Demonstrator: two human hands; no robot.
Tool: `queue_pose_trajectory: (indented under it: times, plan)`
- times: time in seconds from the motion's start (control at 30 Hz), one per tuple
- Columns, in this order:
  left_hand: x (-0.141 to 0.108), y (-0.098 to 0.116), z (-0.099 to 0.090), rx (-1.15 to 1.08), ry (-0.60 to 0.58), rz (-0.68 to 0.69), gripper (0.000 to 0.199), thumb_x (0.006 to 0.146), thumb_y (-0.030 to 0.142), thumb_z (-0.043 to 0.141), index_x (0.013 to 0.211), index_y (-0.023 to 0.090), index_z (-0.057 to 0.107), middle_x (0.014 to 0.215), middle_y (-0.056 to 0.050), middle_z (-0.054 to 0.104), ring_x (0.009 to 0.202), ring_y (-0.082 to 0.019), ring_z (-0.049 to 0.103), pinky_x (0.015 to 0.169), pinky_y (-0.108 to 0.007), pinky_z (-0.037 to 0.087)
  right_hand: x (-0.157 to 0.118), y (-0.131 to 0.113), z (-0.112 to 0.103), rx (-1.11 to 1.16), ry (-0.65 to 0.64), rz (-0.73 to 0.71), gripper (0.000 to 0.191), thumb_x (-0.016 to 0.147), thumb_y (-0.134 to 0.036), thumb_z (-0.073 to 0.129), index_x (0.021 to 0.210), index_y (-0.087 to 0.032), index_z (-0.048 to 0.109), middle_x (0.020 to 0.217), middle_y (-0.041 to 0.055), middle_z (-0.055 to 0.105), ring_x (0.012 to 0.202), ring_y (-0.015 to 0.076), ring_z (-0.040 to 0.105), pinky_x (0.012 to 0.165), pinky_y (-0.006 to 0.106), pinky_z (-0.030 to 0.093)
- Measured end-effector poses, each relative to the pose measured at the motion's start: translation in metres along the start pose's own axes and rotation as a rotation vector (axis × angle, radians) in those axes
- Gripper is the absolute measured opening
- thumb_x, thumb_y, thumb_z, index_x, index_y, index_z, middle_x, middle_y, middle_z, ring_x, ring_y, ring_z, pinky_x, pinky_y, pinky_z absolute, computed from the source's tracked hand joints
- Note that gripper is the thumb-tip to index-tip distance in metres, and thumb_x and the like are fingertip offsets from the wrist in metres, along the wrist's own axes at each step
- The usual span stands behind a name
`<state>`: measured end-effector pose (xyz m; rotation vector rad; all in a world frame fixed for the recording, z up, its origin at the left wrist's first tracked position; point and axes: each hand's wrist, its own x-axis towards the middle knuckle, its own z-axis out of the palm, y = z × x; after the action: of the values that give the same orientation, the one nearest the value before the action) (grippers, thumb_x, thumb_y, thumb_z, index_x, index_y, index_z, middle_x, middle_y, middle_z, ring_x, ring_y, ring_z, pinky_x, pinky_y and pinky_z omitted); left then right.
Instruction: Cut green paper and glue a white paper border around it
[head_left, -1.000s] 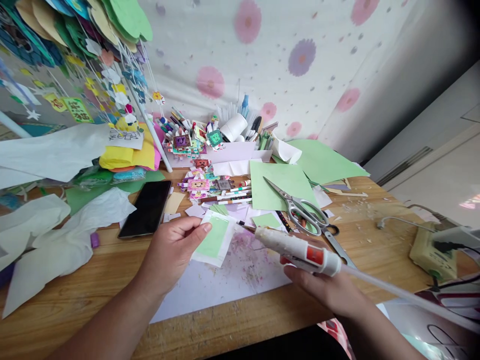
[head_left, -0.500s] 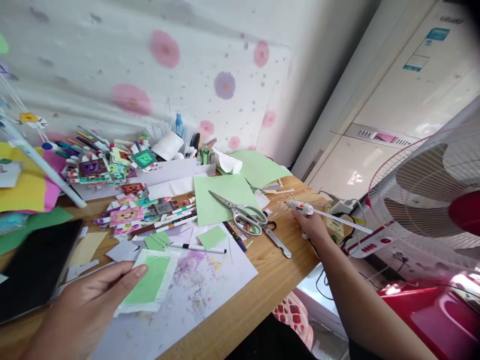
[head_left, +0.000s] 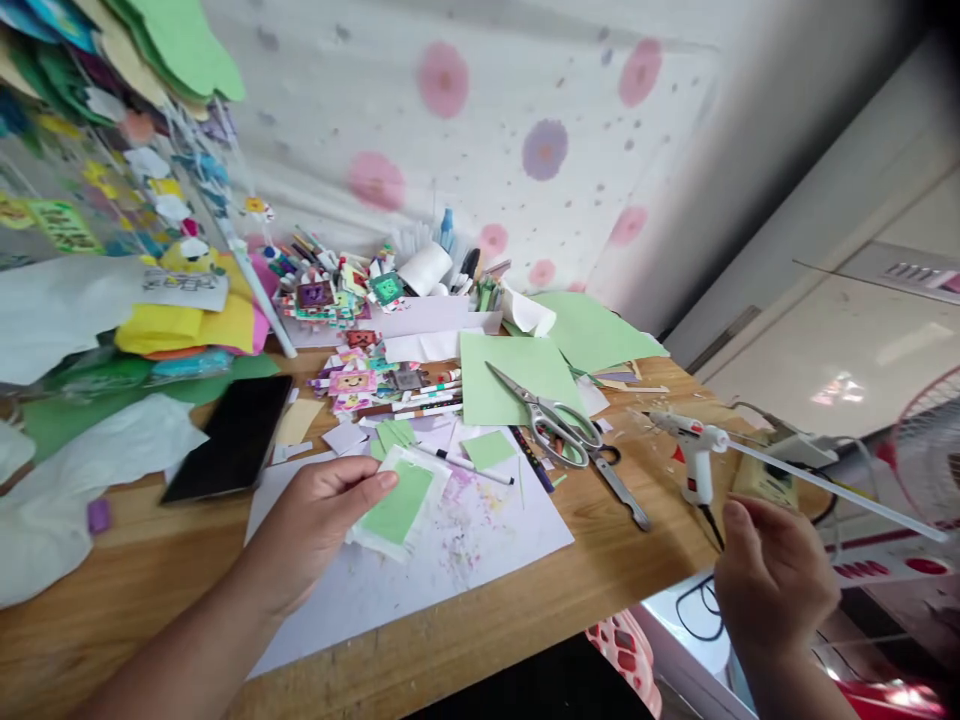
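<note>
My left hand (head_left: 322,520) pinches a green paper rectangle (head_left: 397,505) by its corner, thumb on top. Translucent whitish strips, which look like tape, border the rectangle. It is held over a stained white sheet (head_left: 480,545). My right hand (head_left: 776,575) is loosely curled near the table's right edge, with nothing visible in it. Just beyond it stands a white glue gun (head_left: 697,455) on its handle, apart from the hand, with a long glue stick (head_left: 832,485) out of its back. Silver scissors (head_left: 551,415) lie on a green paper square (head_left: 517,375).
A black-capped marker (head_left: 465,463) and a small green square (head_left: 487,450) lie on the sheet. A grey-bladed cutter (head_left: 621,490) lies nearer the right edge. A black phone (head_left: 232,435) is on the left. Pens and paper figures (head_left: 352,385) crowd the back. A fan (head_left: 934,430) stands right.
My right hand has let go of the glue gun and drawn back toward me; the gun stays on the table. My left hand still holds the green rectangle. The view has turned left.
</note>
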<state>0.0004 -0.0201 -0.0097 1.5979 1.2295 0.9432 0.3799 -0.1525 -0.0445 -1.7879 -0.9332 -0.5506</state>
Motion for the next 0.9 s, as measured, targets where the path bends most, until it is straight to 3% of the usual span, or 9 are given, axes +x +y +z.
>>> queue_pose_trajectory:
  times: [0.03,0.1,0.27,0.33,0.4,0.47,0.57,0.9]
  plan:
    - [-0.001,0.001,0.0,-0.061,-0.051,-0.042,0.038,0.082,0.043,0.059,0.055,0.019,0.048,0.058,0.006,0.034,0.057,-0.01,0.034,0.051,-0.022,0.033,-0.002,-0.017,0.003,0.124,-0.028,-0.04,0.022,0.084,-0.038,0.061,0.083,-0.016,0.067,0.079,0.0072,0.062,0.075,0.023,0.059,0.077,0.039,0.046]
    - [-0.002,0.002,-0.001,-0.161,-0.144,-0.103,0.04,0.082,0.044,0.06,0.055,0.019,0.043,0.059,0.006,0.028,0.057,-0.01,0.028,0.051,-0.022,0.029,-0.001,-0.058,0.015,0.368,-0.255,-0.059,0.014,0.084,-0.032,0.064,0.085,-0.018,0.068,0.08,0.0068,0.064,0.074,0.0214,0.06,0.071,0.036,0.047]
    - [-0.005,0.003,-0.005,-0.205,-0.3,-0.08,0.045,0.08,0.044,0.062,0.053,0.019,0.037,0.057,0.007,0.024,0.054,-0.008,0.021,0.049,-0.023,0.02,0.003,-0.165,0.066,0.932,-1.202,0.198,0.015,0.081,-0.034,0.067,0.082,-0.019,0.069,0.074,0.0026,0.066,0.07,0.0161,0.059,0.066,0.03,0.047]
    - [-0.005,0.004,-0.007,-0.222,-0.362,-0.079,0.043,0.08,0.043,0.061,0.053,0.019,0.039,0.056,0.007,0.025,0.053,-0.008,0.021,0.049,-0.024,0.018,-0.003,-0.194,0.086,1.029,-1.496,0.293,0.019,0.078,-0.036,0.071,0.078,-0.017,0.068,0.07,0.0008,0.064,0.063,0.0125,0.056,0.063,0.028,0.046]
    - [-0.006,0.005,-0.009,-0.236,-0.4,-0.079,0.041,0.08,0.043,0.061,0.053,0.019,0.039,0.056,0.007,0.026,0.053,-0.008,0.022,0.048,-0.025,0.017,-0.013,-0.211,0.102,1.1,-1.688,0.401,0.023,0.072,-0.037,0.075,0.074,-0.016,0.067,0.064,-0.0017,0.062,0.056,0.0097,0.053,0.058,0.025,0.045]
    - [-0.006,0.006,-0.011,-0.238,-0.414,-0.074,0.042,0.079,0.042,0.06,0.052,0.019,0.038,0.055,0.007,0.025,0.052,-0.008,0.022,0.048,-0.025,0.016,-0.022,-0.218,0.111,1.156,-1.773,0.515,0.025,0.067,-0.037,0.079,0.071,-0.016,0.067,0.059,-0.0039,0.06,0.051,0.0078,0.05,0.053,0.023,0.042]
    - [-0.005,0.01,-0.011,-0.221,-0.423,-0.071,0.04,0.079,0.04,0.059,0.051,0.019,0.039,0.054,0.007,0.026,0.051,-0.008,0.023,0.047,-0.024,0.018,-0.029,-0.217,0.117,1.222,-1.8,0.629,0.025,0.065,-0.036,0.082,0.07,-0.016,0.068,0.061,-0.0029,0.062,0.053,0.0082,0.051,0.051,0.021,0.04]
    - [-0.003,0.01,-0.006,-0.23,-0.434,-0.095,0.037,0.079,0.036,0.059,0.05,0.018,0.044,0.054,0.006,0.03,0.051,-0.008,0.025,0.045,-0.023,0.018,-0.034,-0.207,0.122,1.239,-1.831,0.789,0.027,0.064,-0.037,0.085,0.071,-0.015,0.072,0.062,-0.0015,0.065,0.054,0.0087,0.054,0.054,0.022,0.041]
